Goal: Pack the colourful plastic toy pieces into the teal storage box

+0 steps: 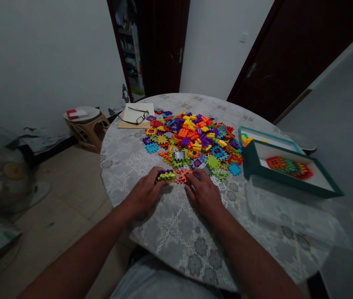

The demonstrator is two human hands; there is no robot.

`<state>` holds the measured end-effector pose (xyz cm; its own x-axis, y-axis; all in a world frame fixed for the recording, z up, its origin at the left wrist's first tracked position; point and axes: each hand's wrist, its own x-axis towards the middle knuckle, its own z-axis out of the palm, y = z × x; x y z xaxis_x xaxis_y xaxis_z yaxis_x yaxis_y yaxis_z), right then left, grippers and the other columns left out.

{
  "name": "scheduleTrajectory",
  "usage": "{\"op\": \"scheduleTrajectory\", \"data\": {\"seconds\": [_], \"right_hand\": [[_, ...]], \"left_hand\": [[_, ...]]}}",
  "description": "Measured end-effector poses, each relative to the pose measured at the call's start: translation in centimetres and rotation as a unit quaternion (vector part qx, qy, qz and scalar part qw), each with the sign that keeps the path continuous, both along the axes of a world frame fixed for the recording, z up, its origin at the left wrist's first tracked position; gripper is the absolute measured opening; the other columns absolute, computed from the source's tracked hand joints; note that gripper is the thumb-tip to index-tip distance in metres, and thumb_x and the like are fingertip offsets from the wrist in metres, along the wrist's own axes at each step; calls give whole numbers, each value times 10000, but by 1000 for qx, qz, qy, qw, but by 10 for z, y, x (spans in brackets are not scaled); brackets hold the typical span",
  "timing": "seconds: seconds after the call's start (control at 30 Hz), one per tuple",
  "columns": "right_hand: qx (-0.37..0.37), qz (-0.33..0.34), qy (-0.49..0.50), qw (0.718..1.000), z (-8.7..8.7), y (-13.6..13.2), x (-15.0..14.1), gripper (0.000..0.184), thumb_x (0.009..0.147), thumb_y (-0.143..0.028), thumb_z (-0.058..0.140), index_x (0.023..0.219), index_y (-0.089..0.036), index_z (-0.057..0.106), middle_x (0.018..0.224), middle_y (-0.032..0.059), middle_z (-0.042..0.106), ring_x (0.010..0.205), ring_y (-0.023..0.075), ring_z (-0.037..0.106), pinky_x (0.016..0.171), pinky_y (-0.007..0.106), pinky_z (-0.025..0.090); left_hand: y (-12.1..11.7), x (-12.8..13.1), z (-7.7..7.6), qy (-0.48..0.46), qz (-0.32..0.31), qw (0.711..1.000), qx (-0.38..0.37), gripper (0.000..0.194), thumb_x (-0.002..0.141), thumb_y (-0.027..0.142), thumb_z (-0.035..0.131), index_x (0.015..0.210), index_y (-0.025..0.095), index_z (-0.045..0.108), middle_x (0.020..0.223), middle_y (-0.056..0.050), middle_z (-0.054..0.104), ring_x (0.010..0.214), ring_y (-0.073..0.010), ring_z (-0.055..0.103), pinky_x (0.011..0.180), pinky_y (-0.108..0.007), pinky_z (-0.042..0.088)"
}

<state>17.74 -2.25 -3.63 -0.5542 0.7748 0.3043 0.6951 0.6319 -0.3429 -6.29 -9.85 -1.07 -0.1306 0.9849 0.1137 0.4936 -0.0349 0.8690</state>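
Note:
My left hand [145, 191] is closed on a few yellow-green and purple notched plastic building pieces [166, 177], pinched between thumb and fingers near the table's front. My right hand [206, 192] grips an orange notched building piece [181, 176] by its right side, with some purple showing under the fingertips. The orange piece lies right beside the green ones; whether they are joined I cannot make out. Just beyond both hands spreads a large heap of colourful interlocking pieces [191, 133], flat squares and gears in front with ribbed yellow, orange and purple ones on top.
A teal box [294, 187] holding multicoloured assembled pieces [290, 167] stands at the right, its lid-like tray [284, 141] behind. Nearer lies a clear plastic container [288, 207]. Black glasses [139, 119] rest on a notebook [128, 124] at the far left. A stool [89, 131] stands beyond the table.

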Motion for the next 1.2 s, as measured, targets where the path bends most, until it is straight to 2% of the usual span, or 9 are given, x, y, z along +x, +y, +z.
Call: {"op": "scheduleTrajectory", "data": {"seconds": [0.1,0.17,0.27,0.4,0.53,0.73,0.93,1.1,1.2], "right_hand": [[1,-20,-39,999,-1,1,-4,188,1075,-251,593,1199,-229,732,1360,157,660,1137,292,670,851,377,611],[6,-22,-35,999,-3,2,-3,183,1085,-217,560,1157,-221,728,1301,143,682,1102,271,675,863,356,601],[24,-37,-14,999,-7,6,4,204,1091,-184,519,1141,-211,716,1262,138,693,1080,256,673,913,356,585],[27,-42,-3,999,-6,11,14,226,1086,-188,522,1207,-206,712,1243,142,694,1088,263,670,944,368,578],[31,-18,-15,999,-1,9,14,367,1017,-221,646,1383,-219,678,1342,151,667,1193,303,643,988,401,576],[38,-39,-40,998,-4,11,8,208,1084,-292,608,1231,-240,745,1263,139,705,1115,290,660,899,382,578],[45,-67,54,995,-3,14,14,285,1139,-290,493,1210,-217,758,1239,137,721,1047,257,699,884,360,577],[6,29,151,988,3,5,13,271,1128,-301,517,1236,-239,758,1186,129,759,1103,264,714,982,392,582],[-31,87,155,983,2,-2,8,266,1125,-315,518,1212,-243,758,1132,114,781,1065,258,726,963,390,593]], "left_hand": [[5,-4,-2,13,-62,998,3,186,982,287,607,1138,282,709,1011,-48,780,962,-259,724,901,-361,547],[5,-2,-6,23,-96,995,23,242,991,257,570,1170,291,731,1109,-59,781,1069,-263,723,997,-383,552],[4,3,-12,44,-137,987,66,336,980,186,532,1245,283,715,1290,-73,743,1245,-256,684,1142,-421,520],[4,7,-19,82,-167,980,75,287,996,169,529,1198,256,714,1237,-83,745,1204,-253,690,1124,-438,546],[7,8,-28,97,-139,982,81,338,1012,210,555,1313,266,699,1302,-99,753,1241,-284,690,1139,-485,539],[7,11,-37,84,-105,988,78,341,994,235,597,1312,268,714,1268,-101,770,1186,-296,714,1127,-506,542],[6,11,-32,68,-126,983,113,311,995,166,556,1252,255,707,1273,-103,742,1212,-265,697,1109,-475,554],[4,12,-34,104,-111,982,113,278,1006,181,564,1241,246,699,1234,-101,755,1189,-277,699,1098,-486,559],[1,13,-37,115,-88,985,99,354,1010,222,587,1355,249,663,1300,-116,745,1212,-294,694,1116,-511,554]]}}
